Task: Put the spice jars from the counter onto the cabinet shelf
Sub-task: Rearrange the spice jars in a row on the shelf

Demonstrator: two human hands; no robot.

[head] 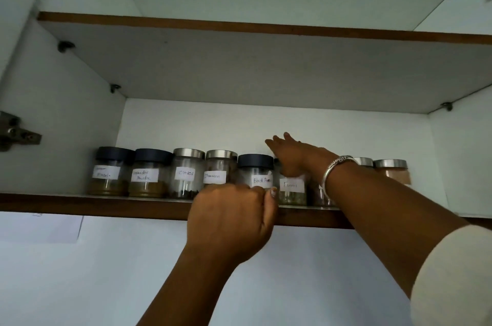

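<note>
Nearest, a pale sleeve (452, 272) covers the right arm. The right hand (290, 155), grip wide and fingers straight, lies over the fennel jar (291, 191), just right of the black pepper jar (255, 174). The left hand (231, 219) curls its grip round the black pepper jar's base on the shelf (106, 204).

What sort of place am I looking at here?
Probably a home kitchen: a wall cabinet shelf holds a row of hand-labelled spice jars, among them Cloves and Black Pepper, and a door hinge shows at the side.
</note>
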